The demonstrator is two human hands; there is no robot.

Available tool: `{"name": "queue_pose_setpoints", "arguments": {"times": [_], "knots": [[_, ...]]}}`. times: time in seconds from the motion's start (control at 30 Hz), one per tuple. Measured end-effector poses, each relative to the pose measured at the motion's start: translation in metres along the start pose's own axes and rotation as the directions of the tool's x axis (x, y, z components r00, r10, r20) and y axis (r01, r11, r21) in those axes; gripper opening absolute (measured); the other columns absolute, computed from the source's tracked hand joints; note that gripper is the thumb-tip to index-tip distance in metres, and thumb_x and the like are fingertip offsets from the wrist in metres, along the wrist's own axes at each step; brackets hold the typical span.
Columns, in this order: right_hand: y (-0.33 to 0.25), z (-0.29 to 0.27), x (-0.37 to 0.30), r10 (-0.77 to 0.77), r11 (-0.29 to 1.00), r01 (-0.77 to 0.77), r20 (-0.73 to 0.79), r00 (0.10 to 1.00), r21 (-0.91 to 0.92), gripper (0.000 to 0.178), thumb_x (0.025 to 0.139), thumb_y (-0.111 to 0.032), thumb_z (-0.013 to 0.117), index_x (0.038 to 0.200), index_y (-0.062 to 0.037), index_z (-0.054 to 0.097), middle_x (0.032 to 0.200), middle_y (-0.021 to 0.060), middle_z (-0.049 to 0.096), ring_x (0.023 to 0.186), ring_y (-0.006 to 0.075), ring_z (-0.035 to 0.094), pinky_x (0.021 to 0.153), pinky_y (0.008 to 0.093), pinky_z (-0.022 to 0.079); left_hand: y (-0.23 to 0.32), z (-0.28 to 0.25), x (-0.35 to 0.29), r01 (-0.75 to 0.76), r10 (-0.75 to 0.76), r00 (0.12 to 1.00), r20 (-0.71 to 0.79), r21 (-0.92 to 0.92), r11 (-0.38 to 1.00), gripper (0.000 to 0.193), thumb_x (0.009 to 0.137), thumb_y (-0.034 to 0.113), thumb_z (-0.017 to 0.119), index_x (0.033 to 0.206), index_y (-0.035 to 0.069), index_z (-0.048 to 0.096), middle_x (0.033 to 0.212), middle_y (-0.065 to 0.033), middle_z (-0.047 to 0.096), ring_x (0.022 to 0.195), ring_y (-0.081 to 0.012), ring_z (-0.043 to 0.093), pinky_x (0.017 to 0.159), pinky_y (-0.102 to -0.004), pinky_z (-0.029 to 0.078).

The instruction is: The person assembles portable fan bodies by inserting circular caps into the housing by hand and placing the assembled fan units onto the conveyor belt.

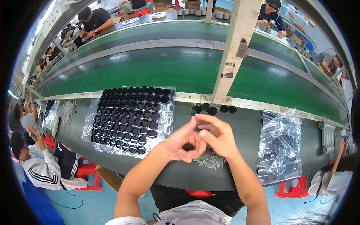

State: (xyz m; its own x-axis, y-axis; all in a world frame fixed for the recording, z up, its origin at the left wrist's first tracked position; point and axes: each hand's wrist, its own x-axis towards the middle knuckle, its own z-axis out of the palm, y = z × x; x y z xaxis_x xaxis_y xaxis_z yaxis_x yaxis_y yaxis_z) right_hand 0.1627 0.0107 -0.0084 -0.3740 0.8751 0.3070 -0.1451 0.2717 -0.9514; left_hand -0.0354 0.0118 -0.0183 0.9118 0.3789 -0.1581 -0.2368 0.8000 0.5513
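Note:
Both my hands meet above the middle of the dark worktable. My left hand [182,145] is curled, with a dark round cap [188,147] partly showing between its fingers. Fingers of my right hand [221,138] bend in against the left fingertips, thumb and forefinger close together; whatever they pinch is hidden. Just below and behind the hands lies a heap of small clear pieces [212,159]. To the left, many glossy black round caps [129,122] stand in rows on a clear plastic bag [90,125]. Several more black caps [212,110] sit beyond my hands, by the post.
A green conveyor belt [150,71] runs behind the worktable [240,168], with a pale upright post [232,56] at its near edge. Right of my hands lies a clear bag of dark parts [279,146]. Other people sit on both sides and across the belt, some on red stools [90,174].

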Motion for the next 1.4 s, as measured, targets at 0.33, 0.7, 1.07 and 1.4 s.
{"name": "queue_pose_setpoints", "arguments": {"times": [0.33, 0.7, 1.07, 1.4], "knots": [[0.006, -0.003, -0.001, 0.026, 0.993, -0.025, 0.011, 1.0, -0.111, 0.025, 0.105, -0.013, 0.059, 0.119, 0.0041, 0.07, 0.105, 0.0144, 0.075, 0.098, 0.019, 0.072, 0.089, 0.0335, 0.057, 0.009, 0.016, -0.008, 0.043, -0.018, 0.98, -0.197, 0.125, 0.991, 0.067, 0.106, 0.06, 0.04, 0.089, 0.0, 0.064, 0.062, -0.0037, 0.049, 0.04, -0.0051, 0.027, 0.037, -0.0198, 0.021], [0.006, -0.008, 0.004, -0.003, 0.958, -0.067, -0.241, 0.971, -0.281, 0.019, 0.102, -0.011, 0.062, 0.107, 0.0049, 0.071, 0.088, 0.0095, 0.074, 0.082, 0.0133, 0.071, 0.076, 0.0273, 0.057, 0.031, 0.005, -0.034, 0.299, 0.731, 0.681, -0.04, 0.927, -0.228, 0.048, 0.071, 0.027, 0.091, 0.109, 0.005, 0.07, 0.098, -0.0118, 0.068, 0.086, -0.0299, 0.066, 0.077, -0.0391, 0.054], [0.003, -0.001, 0.0, 0.225, 0.967, -0.241, -0.161, 0.961, -0.084, 0.02, 0.099, -0.008, 0.065, 0.116, 0.0005, 0.07, 0.098, 0.0105, 0.073, 0.081, 0.0144, 0.072, 0.068, 0.027, 0.057, 0.025, 0.013, -0.032, 0.246, 0.731, 0.682, -0.004, 0.943, -0.225, 0.037, 0.075, 0.019, 0.087, 0.102, 0.004, 0.066, 0.09, -0.0093, 0.066, 0.074, -0.0227, 0.066, 0.065, -0.0328, 0.053], [-0.001, -0.001, 0.002, 0.274, 0.932, -0.253, -0.051, 0.96, 0.259, 0.027, 0.099, -0.001, 0.063, 0.126, 0.0025, 0.062, 0.098, 0.0102, 0.072, 0.077, 0.014, 0.07, 0.063, 0.0267, 0.058, 0.0, 0.023, -0.003, 0.125, 0.909, 0.403, 0.107, 0.977, -0.171, 0.04, 0.074, 0.009, 0.082, 0.112, 0.008, 0.069, 0.093, -0.003, 0.07, 0.049, -0.0058, 0.049, 0.047, -0.0213, 0.04]]}}
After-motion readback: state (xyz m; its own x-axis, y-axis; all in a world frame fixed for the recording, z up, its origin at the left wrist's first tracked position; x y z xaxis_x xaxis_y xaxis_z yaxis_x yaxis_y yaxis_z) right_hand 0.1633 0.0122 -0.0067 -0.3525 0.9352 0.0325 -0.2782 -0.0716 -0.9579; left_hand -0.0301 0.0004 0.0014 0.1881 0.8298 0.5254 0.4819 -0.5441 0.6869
